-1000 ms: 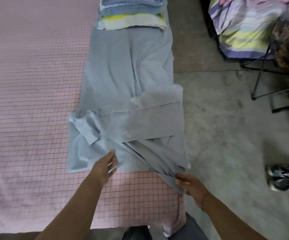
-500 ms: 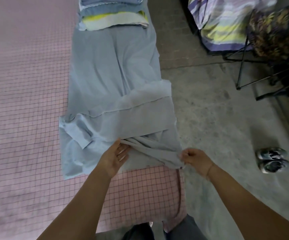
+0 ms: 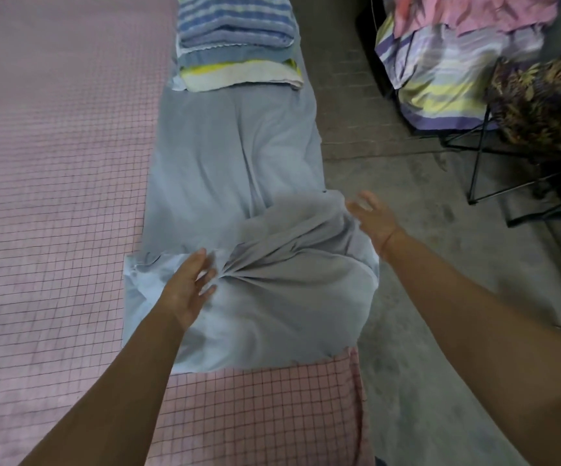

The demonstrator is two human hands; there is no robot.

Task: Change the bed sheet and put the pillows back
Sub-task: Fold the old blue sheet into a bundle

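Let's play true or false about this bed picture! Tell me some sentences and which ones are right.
1. The sheet lies on the pink bed. True.
2. The left hand rests on the sheet. True.
3. The right hand holds a pillow. False: it is open and empty, beside the sheet's edge.
4. The striped stack lies on the floor. False: it sits on the sheet's far end.
5. The sheet covers the whole bed. False: only a strip along its right side.

Both forearms (image 3: 131,381) are shown bare along their visible length; a thin reddish line, too fine to identify, is seen at the wrist of the right hand (image 3: 371,218).
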